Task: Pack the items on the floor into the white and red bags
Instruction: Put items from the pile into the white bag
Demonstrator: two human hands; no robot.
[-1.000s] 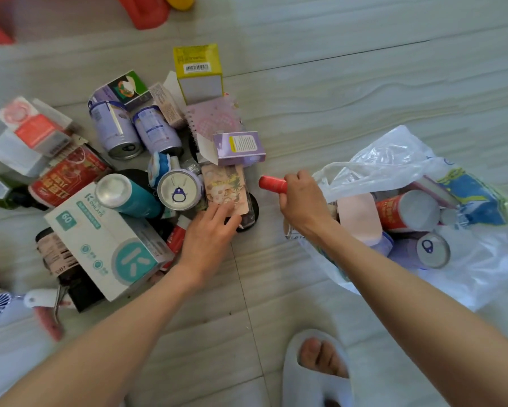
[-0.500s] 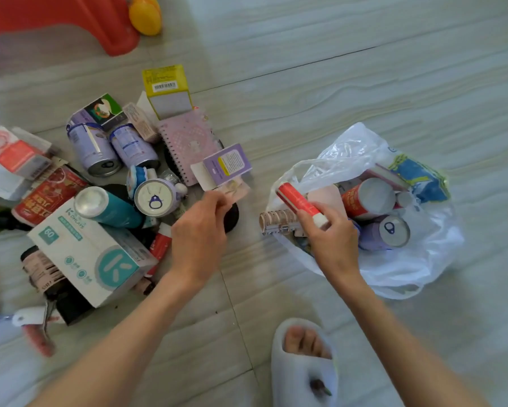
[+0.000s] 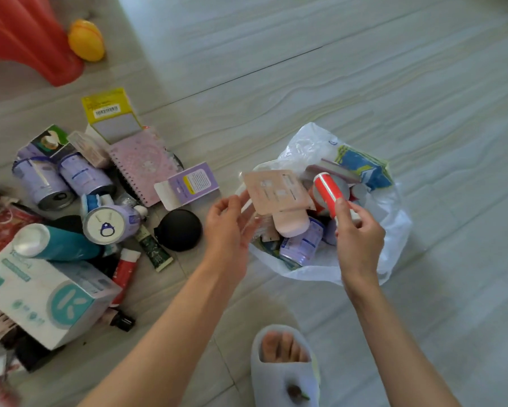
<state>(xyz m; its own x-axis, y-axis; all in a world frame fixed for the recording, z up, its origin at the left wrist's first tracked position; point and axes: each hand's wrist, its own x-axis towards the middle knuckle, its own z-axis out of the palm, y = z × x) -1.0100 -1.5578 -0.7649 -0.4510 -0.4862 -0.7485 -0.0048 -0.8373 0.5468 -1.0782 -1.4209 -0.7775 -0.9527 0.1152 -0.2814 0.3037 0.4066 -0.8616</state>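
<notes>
A white plastic bag (image 3: 393, 227) lies open on the floor at the right, holding purple cans, a pink bottle and a blue packet. My left hand (image 3: 227, 227) pinches a flat pinkish sachet (image 3: 277, 190) by its lower left corner, over the bag's left rim. My right hand (image 3: 356, 230) grips a red tube (image 3: 327, 190) upright above the bag's mouth. The pile of loose items lies on the floor at the left: a pink spiral notebook (image 3: 142, 165), a small purple box (image 3: 192, 185), a black round compact (image 3: 180, 233), purple cans (image 3: 62, 180), a teal bottle (image 3: 56, 243).
A large white tissue box (image 3: 41, 301) sits at the front left. A yellow-topped box (image 3: 112, 116) stands behind the pile. A red plastic stool (image 3: 23, 36) and a yellow toy (image 3: 85, 39) are at the far left. My slippered foot (image 3: 285, 365) is near the bottom.
My left hand lifted the pinkish sachet off the pile and carried it right, over the bag. My right hand moved the red tube further over the bag's opening.
</notes>
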